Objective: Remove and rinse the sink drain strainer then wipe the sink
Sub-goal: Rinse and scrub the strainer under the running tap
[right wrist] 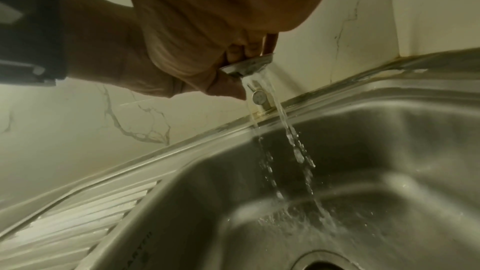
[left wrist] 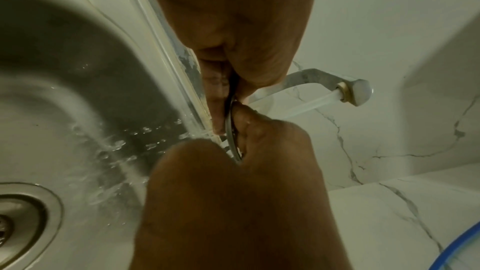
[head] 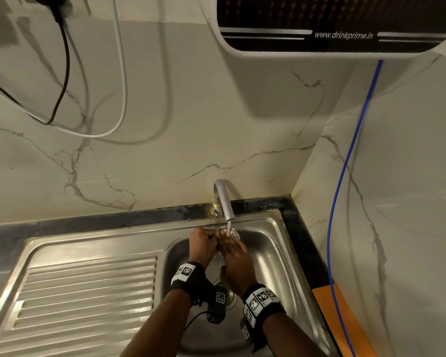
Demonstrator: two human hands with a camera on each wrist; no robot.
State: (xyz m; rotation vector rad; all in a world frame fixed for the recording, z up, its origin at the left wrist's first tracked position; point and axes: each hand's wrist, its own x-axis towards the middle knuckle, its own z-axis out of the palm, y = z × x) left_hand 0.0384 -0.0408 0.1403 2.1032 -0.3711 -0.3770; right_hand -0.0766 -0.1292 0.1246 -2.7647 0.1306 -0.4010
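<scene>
The round metal drain strainer (head: pixel 229 233) is held under the running faucet (head: pixel 223 199), above the steel sink (head: pixel 276 253). My left hand (head: pixel 202 240) pinches its rim from the left. My right hand (head: pixel 233 251) holds it from the near side, fingers over its top. In the left wrist view the strainer (left wrist: pixel 231 130) shows edge-on between both hands. In the right wrist view water pours through the strainer (right wrist: pixel 246 66) into the basin (right wrist: pixel 389 151). The open drain hole (left wrist: pixel 23 223) lies below, partly hidden by my wrists in the head view.
A ribbed drainboard (head: pixel 88 292) adjoins the basin on the left. A water purifier (head: pixel 319 21) hangs on the wall above, with a blue tube (head: pixel 345 163) running down the right corner. Cables (head: pixel 62 73) dangle at upper left. An orange object (head: pixel 327 305) lies right of the sink.
</scene>
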